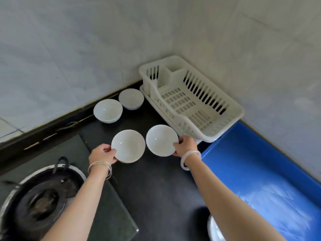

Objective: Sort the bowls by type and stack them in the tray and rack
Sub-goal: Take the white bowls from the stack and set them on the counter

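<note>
Fingers (111, 151) of your left hand (102, 153) curled round the near edge of the near-left bowl (128, 146), thumb laid on the rim and the other fingers tucked beneath. Your right hand (185, 145) gripped the near-right bowl (161, 140) the same way at its right edge, thumb on the rim.

Both white bowls sat mouth up, side by side with a narrow gap between them, over the dark countertop (156, 188); you could not tell whether they rested on it or were lifted clear. Two more white bowls stood farther back by the wall: the far-left bowl (107, 110) and the far-right bowl (131, 99), almost touching each other.

Your white slatted rack (180, 101) stood in the corner on a white drip tray (144, 91), just beyond your right hand, with no bowl in it. A blue plastic box (251, 171) lay to its right along the wall.

Thin metal bangles (100, 168) circled your left wrist and a pale bangle (190, 159) your right. A blackened wok (40, 202) sat at lower left.
</note>
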`<state>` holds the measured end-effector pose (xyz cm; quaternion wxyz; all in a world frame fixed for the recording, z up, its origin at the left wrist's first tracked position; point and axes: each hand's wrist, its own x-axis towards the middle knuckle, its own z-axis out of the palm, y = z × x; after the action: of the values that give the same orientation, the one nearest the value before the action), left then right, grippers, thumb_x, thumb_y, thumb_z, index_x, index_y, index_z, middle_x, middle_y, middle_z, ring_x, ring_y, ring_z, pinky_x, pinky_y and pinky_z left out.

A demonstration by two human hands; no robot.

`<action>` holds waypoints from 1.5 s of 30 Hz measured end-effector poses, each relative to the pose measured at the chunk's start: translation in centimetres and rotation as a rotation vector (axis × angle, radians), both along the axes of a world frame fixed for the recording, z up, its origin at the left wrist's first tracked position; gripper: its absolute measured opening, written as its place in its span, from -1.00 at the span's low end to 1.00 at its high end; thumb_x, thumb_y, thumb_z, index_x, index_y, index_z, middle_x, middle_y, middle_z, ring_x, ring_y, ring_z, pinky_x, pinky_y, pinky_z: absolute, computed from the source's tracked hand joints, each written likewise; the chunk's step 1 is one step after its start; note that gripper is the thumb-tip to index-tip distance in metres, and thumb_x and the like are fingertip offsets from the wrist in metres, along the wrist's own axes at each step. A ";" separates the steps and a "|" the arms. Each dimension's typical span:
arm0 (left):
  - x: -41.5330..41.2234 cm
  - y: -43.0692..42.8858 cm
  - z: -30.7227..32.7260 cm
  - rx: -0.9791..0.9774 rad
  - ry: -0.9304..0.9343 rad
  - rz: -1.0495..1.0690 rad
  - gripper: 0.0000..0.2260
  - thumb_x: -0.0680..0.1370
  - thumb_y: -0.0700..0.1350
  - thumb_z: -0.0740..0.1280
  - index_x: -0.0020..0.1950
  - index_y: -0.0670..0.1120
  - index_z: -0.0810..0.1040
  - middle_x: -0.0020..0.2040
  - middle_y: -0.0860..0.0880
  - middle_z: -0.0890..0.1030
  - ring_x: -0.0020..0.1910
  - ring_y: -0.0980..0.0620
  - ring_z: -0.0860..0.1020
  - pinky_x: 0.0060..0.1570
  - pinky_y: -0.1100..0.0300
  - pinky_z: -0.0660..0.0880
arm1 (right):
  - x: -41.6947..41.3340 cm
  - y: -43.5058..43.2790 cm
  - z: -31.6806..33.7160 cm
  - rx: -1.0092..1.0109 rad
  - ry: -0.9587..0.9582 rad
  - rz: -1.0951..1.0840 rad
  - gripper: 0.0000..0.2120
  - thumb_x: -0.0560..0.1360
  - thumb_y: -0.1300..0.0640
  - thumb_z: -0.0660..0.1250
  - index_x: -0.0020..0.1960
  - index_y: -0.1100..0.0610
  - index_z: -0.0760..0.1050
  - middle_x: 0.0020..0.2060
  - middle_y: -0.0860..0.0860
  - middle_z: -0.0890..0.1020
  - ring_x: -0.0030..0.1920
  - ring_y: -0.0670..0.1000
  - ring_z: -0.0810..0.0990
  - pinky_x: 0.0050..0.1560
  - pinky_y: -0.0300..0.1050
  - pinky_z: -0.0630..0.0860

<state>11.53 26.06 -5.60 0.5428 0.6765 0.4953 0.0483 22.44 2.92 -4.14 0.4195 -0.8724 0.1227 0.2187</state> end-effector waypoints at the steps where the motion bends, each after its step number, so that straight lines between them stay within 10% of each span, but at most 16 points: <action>1: 0.3 0.5 -0.3 0.006 0.011 0.013 -0.87 0.41 -0.31 0.33 -0.14 -0.09 0.54 -0.13 -0.08 0.59 -0.15 -0.14 0.59 -0.07 0.01 0.60 | 0.5 0.8 -0.4 0.001 0.014 0.006 -0.84 0.49 0.22 0.27 0.07 0.18 0.47 -0.32 0.00 0.52 -0.42 -0.03 0.57 -0.19 0.03 0.66; 21: 3.0 2.3 -3.0 -0.196 -0.049 0.256 -0.87 0.45 -0.32 0.33 -0.08 -0.13 0.52 -0.04 -0.13 0.59 -0.13 -0.14 0.60 -0.15 0.10 0.59 | 4.4 5.6 -4.3 0.160 0.090 -0.166 -0.89 0.50 0.24 0.29 -0.02 0.13 0.38 -0.20 0.02 0.50 -0.29 0.00 0.57 -0.22 -0.05 0.64; 29: 2.7 2.0 -2.3 -0.609 -0.159 0.322 -0.64 0.54 -0.29 0.23 0.34 -0.14 0.39 0.25 -0.19 0.46 -0.03 -0.16 0.55 -0.07 -0.01 0.55 | 3.0 5.8 -5.3 0.443 0.182 -0.340 -0.67 0.51 0.28 0.27 0.27 0.16 0.44 -0.02 0.04 0.54 -0.19 -0.01 0.56 0.01 0.07 0.63; 45: 4.0 1.1 -1.7 -0.572 -0.172 0.442 -0.69 0.53 -0.25 0.28 0.27 -0.09 0.43 0.25 -0.19 0.51 0.04 -0.23 0.60 -0.16 0.04 0.58 | 6.3 10.1 -4.7 0.546 0.180 -0.339 -0.67 0.52 0.31 0.24 0.28 0.25 0.44 0.13 0.16 0.52 -0.16 0.04 0.55 0.09 0.06 0.59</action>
<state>15.50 27.18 -7.30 0.7261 0.3674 0.5756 0.0807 28.74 13.03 -8.82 0.6556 -0.6722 0.2395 0.2468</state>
